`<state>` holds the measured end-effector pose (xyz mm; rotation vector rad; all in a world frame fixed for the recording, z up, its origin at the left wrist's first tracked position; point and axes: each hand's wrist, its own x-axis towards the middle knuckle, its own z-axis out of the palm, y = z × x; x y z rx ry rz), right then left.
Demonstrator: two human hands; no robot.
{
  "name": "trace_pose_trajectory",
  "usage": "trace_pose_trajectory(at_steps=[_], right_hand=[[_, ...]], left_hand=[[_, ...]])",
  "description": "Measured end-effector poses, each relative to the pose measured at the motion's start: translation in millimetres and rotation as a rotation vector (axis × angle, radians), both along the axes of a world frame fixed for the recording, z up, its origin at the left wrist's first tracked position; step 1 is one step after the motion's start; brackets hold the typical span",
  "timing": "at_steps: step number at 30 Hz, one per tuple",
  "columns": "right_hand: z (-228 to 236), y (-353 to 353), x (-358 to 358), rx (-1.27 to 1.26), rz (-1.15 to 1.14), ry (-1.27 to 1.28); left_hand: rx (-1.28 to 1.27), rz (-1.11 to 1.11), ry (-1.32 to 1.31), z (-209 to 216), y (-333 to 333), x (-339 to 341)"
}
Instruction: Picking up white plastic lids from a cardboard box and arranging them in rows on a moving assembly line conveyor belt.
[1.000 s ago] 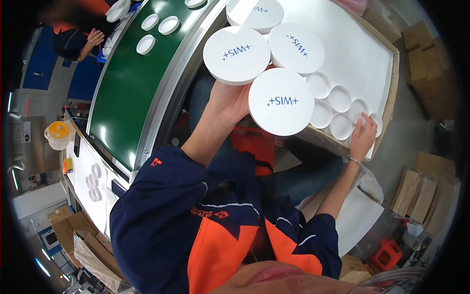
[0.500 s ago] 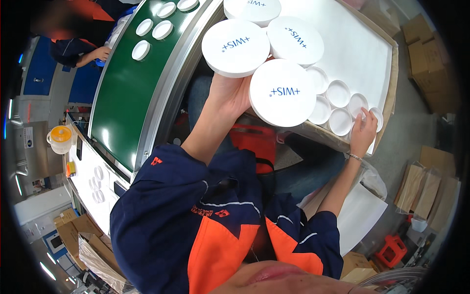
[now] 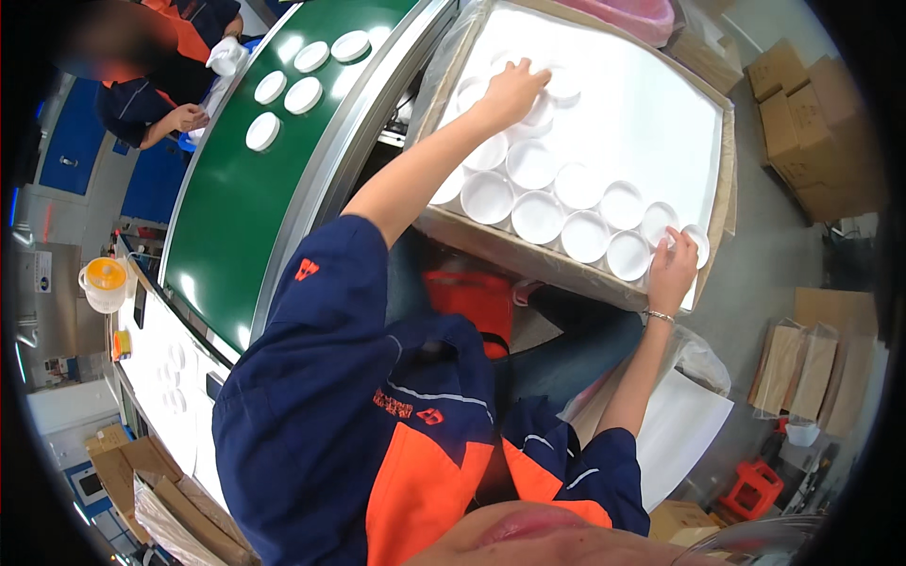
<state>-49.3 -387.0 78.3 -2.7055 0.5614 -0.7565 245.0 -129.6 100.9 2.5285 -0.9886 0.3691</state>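
Observation:
Many shallow round white lids lie hollow side up in rows in an open lined carton before me. My left hand reaches over the rows' left part, fingers spread on the lids; its palm hides some of them. Another lid lies just right of its fingertips. At the carton's near right corner, my right hand rests with fingers apart, its tips touching the rims of the end lid and the lid beside it.
A green conveyor belt on my left carries several white lids. Across it, a person's gloved hand and bare hand show. Cardboard boxes stand at right. A red stool is below the carton.
The stack-like group of printed white lids on my left hand has gone down into the carton, where more hollow lids now show. My right hand stays at the corner lids.

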Motion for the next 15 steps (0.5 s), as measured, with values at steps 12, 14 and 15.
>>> trace_pose_trajectory(at_steps=[12,14,15], right_hand=[[1,2,3,0.019,-0.006,0.021],[2,4,2,0.03,-0.013,0.031],[3,5,1,0.042,-0.018,0.039]], left_hand=[[-0.003,-0.012,-0.047,-8,-65,-26],[0.081,-0.187,-0.02,-17,-80,-55],[0.08,-0.186,-0.018,-15,-78,-55]])
